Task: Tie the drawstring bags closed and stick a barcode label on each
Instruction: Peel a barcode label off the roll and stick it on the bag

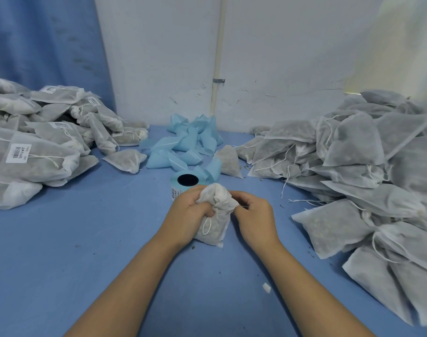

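The drawstring bag (213,215) is standing on end on the blue surface (98,251), centre, just in front of us, its neck gathered. We are gripping that neck with the left hand (187,212), fingers curled round the bunched cloth; a loop of the cord (207,226) is hanging below them. The right hand (255,215) is pinching a thin end of the cord between thumb and fingers, holding it taut to the side.

We are reading this as the tying step: the knot looks unfinished, and no label is showing on this bag. The next move is calling for a snug knot, then one hand freed for the label roll (183,183), which is sitting just behind the bag.

Farther out, peeled blue backing (183,144) is lying in a heap. Labelled bags (37,152) are lying stacked at left, unlabelled bags (353,161) at right.
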### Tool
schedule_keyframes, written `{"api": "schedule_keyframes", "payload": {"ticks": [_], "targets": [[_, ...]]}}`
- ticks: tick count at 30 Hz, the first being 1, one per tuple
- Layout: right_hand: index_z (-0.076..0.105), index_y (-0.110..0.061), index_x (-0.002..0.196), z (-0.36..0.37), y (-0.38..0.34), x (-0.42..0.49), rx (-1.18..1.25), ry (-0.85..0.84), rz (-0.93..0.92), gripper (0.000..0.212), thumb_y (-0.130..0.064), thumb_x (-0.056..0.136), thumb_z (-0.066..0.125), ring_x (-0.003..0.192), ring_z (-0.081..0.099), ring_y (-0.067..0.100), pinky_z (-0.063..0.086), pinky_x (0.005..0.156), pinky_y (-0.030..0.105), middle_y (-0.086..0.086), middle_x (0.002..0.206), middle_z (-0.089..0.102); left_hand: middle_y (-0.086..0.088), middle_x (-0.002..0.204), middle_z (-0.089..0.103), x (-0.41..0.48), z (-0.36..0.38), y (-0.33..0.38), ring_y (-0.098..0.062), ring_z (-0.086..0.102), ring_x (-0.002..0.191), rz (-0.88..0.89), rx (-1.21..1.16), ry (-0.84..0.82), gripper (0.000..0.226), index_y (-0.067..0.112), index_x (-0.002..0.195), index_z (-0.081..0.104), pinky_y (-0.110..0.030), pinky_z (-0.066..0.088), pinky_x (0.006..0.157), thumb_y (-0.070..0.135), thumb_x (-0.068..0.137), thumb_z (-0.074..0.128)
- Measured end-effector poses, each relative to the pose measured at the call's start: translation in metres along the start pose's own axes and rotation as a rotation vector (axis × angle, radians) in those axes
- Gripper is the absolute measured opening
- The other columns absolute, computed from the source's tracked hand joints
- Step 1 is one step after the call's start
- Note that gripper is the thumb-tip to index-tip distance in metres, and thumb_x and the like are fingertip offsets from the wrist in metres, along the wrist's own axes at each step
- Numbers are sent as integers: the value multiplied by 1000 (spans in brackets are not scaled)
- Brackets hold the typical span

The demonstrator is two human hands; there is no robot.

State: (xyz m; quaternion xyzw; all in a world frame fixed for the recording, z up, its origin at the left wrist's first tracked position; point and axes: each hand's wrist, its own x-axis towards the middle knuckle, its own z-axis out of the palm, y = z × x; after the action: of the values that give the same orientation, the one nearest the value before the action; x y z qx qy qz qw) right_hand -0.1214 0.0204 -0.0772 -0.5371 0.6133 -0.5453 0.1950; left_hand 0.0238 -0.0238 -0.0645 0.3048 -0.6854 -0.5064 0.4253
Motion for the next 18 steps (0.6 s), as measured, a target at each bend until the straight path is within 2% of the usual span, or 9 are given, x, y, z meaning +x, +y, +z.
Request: {"api": "schedule_keyframes", "payload": {"ticks": [4,6,9,15,18], "targets": [[73,-13,101,0,0,0,76,28,26,26,2,85,59,81,66,-5,49,73,10,-8,90,73,18,74,58,-1,1,0,1,54,72,7,24,24,28,13,83,64,-9,40,65,14,58,52],[74,-12,97,-1,0,1,133,35,38,19,0,87,62,77,66,-5,48,69,9,-13,83,72,18,74,58,-1,1,1,0,54,72,6,19,23,29,12,84,64,-9,40,65,14,58,52],[72,-21,86,-1,-1,2,205,27,61,19,-4,87,64,75,66,-6,46,66,8,-18,75,72,16,78,60,-1,1,1,1,55,73,6,2,32,30,13,84,65,-9,41,66,13,57,52],[74,-18,87,-2,-2,3,284,34,127,14,-7,87,65,81,68,1,49,72,12,-9,84,75,18,72,58,-3,1,2,2,53,68,-1,-15,38,23,20,77,62,-9,39,62,12,58,52],[73,-22,83,-4,-3,4,344,72,168,15,-9,87,66,80,69,0,48,69,9,-10,82,75,12,75,59,-2,1,2,1,54,69,-6,-28,53,22,23,76,62,-9,40,63,12,58,53]]}}
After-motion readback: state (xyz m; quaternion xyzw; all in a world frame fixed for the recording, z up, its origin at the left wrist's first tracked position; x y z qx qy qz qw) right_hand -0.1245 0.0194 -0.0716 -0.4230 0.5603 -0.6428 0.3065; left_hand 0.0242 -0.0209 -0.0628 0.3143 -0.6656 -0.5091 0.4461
